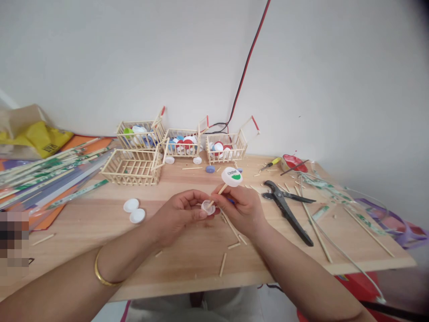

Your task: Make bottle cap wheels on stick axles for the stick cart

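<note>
My left hand [181, 212] pinches a small translucent bottle cap [208, 207], its hollow side facing up. A short wooden stick [219, 192] runs from that cap to a white bottle cap [232, 177] with a green mark and printed letters. My right hand [243, 208] is closed around the stick, just below the printed cap. Something blue shows between my right fingers, too hidden to make out. Two white caps [134, 211] lie to the left of my left hand. Behind my hands stands a small cart basket [134, 166] made of sticks.
Three stick carts with caps inside, one being a wheeled cart [182, 145], stand by the wall. Black pliers [288, 212], a yellow-handled cutter [272, 163] and a red bowl [295, 164] are at right. Bundled wrapped sticks [43, 170] lie left. Loose stick pieces are scattered about.
</note>
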The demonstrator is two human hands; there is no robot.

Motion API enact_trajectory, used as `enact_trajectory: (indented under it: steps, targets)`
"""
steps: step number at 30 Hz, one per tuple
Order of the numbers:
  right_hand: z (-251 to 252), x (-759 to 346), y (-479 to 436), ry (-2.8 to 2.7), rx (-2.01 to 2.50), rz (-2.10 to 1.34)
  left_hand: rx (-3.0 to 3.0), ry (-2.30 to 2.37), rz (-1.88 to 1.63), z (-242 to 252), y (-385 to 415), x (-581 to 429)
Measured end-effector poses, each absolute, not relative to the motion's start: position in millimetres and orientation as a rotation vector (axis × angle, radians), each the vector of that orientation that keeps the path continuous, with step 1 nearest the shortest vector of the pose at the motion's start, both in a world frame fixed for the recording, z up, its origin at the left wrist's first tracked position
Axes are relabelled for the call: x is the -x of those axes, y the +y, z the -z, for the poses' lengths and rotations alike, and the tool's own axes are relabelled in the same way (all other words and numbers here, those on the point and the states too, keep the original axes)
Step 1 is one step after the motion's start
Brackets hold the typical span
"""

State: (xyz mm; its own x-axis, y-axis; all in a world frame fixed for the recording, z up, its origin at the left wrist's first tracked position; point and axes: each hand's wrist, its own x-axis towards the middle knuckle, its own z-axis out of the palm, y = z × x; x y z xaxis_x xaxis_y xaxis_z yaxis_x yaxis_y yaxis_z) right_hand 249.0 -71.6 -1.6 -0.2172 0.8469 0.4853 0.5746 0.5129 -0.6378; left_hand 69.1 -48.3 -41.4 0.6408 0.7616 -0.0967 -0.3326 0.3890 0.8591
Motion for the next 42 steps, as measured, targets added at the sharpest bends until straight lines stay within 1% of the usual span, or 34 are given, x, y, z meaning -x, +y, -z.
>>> enact_trajectory:
  steps: [8,28,34,42]
  targets:
    - [2.4,-249.4,-70.9,-1.93,1.181,-0.37,-0.924,0.529,-0.742,41.2,-48.5,-69.3]
    - [3.2,-249.7,-71.4,-1.925,1.175,-0.397,-0.922,0.534,-0.74,40.6,-49.0,-69.6]
    - [1.9,-249.5,-71.8,-1.937,1.199,-0.348,-0.913,0.543,-0.737,38.8,-49.2,-69.9]
    - [3.2,-248.6,-71.0,-1.923,1.182,-0.405,-0.92,0.543,-0.742,39.6,-48.9,-70.0]
